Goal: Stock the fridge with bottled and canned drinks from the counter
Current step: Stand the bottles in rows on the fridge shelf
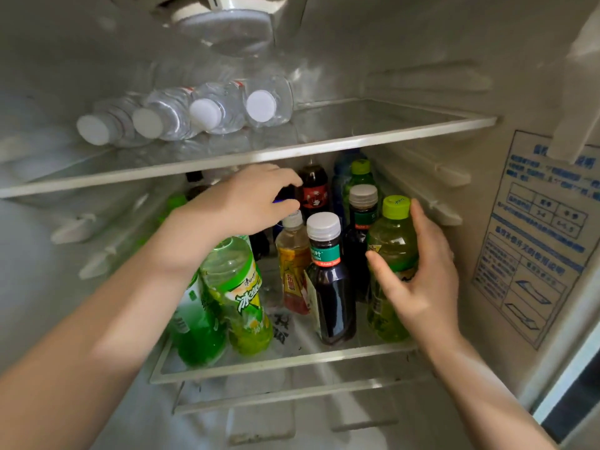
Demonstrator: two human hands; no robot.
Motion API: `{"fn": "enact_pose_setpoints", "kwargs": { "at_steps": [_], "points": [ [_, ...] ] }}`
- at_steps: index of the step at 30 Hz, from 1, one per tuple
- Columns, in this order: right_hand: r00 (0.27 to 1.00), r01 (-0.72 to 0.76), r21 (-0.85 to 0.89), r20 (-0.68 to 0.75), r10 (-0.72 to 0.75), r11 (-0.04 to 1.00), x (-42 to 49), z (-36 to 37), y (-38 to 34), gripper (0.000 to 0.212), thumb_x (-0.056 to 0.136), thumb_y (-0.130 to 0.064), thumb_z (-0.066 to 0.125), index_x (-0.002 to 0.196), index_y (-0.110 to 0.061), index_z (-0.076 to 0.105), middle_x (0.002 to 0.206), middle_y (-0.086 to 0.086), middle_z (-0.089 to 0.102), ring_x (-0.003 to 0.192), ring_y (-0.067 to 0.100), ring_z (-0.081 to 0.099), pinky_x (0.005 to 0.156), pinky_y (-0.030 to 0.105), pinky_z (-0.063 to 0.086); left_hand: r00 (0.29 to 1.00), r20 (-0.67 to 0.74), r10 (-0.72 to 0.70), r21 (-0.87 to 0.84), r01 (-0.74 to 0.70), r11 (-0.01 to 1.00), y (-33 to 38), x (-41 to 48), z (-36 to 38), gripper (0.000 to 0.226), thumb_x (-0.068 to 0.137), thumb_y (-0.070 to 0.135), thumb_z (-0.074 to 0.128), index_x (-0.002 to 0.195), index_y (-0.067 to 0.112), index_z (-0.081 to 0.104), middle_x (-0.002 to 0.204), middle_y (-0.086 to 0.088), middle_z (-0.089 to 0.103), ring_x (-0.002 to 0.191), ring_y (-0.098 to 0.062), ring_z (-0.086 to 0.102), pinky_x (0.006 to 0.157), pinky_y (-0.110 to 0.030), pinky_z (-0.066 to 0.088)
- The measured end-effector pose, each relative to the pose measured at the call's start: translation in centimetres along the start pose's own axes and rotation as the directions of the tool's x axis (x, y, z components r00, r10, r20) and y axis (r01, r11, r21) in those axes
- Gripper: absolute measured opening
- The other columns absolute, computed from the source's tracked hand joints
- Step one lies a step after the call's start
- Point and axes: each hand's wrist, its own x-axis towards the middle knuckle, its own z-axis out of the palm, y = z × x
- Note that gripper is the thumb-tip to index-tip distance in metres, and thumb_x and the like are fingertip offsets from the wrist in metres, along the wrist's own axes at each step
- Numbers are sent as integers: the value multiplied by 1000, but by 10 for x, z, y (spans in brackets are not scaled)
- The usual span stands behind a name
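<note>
Green bottle (393, 241) at 3 o'clock, my right hand (418, 277) wrapped round it; left hand (240, 203) grips dark bottle (287, 193) at 12.

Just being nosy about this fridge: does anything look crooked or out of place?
On the middle shelf, front left, the green tea bottle leans sideways instead of standing upright. The water bottles above lie flat, but neatly.

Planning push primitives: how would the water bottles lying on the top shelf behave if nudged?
Lying on their sides on the glass shelf, the water bottles would probably roll sideways. Thin ribbed walls likely dent under a squeeze.
</note>
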Motion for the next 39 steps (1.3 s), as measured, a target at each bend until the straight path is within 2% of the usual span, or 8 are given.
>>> {"fn": "enact_pose_setpoints", "kwargs": {
  "at_steps": [7, 15, 22, 25, 28, 30, 34, 39],
  "points": [
    [999, 33, 8, -12, -33, 999, 1, 2, 0, 76, 81, -37, 64, 147, -17, 31, 140, 7, 47, 123, 0, 31, 95, -7, 10, 985, -146, -88, 5, 89, 996, -5, -51, 0, 46, 89, 43, 51, 129, 20, 55, 128, -1, 54, 115, -21, 52, 97, -32, 41],
    [1000, 19, 28, 4, -19, 999, 0, 1, 2, 77, 82, -40, 62, 148, -19, 27, 142, 8, 43, 130, 18, 37, 98, -2, 12, 953, 100, -285, 65, 280, 958, -20, -72, -6, 58, 84, 50, 60, 133, 21, 50, 130, -4, 53, 106, -18, 48, 85, -23, 32],
    [1000, 8, 59, -2, -7, 998, -1, 3, 2, 78, 82, -42, 60, 149, -21, 26, 142, 7, 42, 131, 21, 39, 104, 31, 30, 939, -29, -343, -17, 342, 939, -42, -44, -15, 27, 98, 37, 41, 92, 14, 55, 109, -11, 59, 112, -29, 50, 93, -32, 36],
    [1000, -2, 60, -4, 2, 998, 0, 4, 2, 78, 82, -42, 60, 149, -23, 25, 143, 7, 42, 131, 20, 38, 104, 32, 30, 897, 82, -434, 77, 428, 900, -65, -15, -9, 32, 97, 33, 48, 125, 19, 53, 140, -8, 48, 130, -26, 41, 105, -30, 32],
    [1000, 6, 65, -4, -6, 998, 0, 5, 3, 78, 84, -41, 62, 149, -25, 24, 144, 4, 41, 131, 16, 37, 103, 30, 29, 845, 224, -486, 150, 462, 874, -83, 4, 0, 50, 92, 30, 58, 139, 25, 42, 146, -8, 41, 131, -27, 40, 104, -31, 35],
    [1000, 9, 66, -10, -8, 998, 0, 6, 5, 77, 83, -42, 61, 149, -26, 24, 144, 3, 41, 131, 14, 37, 103, 30, 30, 837, 228, -498, 152, 474, 867, -92, 13, 3, 50, 89, 29, 62, 137, 25, 45, 133, -9, 51, 121, -26, 49, 95, -29, 38],
    [1000, 14, 66, -18, -13, 998, 0, 8, 6, 76, 83, -41, 61, 149, -23, 26, 143, 3, 42, 131, 12, 37, 104, 29, 31, 868, 249, -431, 61, 430, 901, -94, 26, 7, 27, 90, 24, 62, 117, 19, 58, 74, -3, 60, 64, -16, 57, 65, -26, 44],
    [1000, 18, 71, -24, -17, 997, 1, 10, 7, 75, 84, -40, 61, 148, -22, 26, 143, 3, 42, 131, 10, 36, 105, 29, 31, 918, 239, -317, 42, 317, 948, -69, 48, 14, 28, 92, 21, 59, 118, 13, 57, 91, -14, 65, 64, -23, 58, 56, -25, 46]
  ]
}}
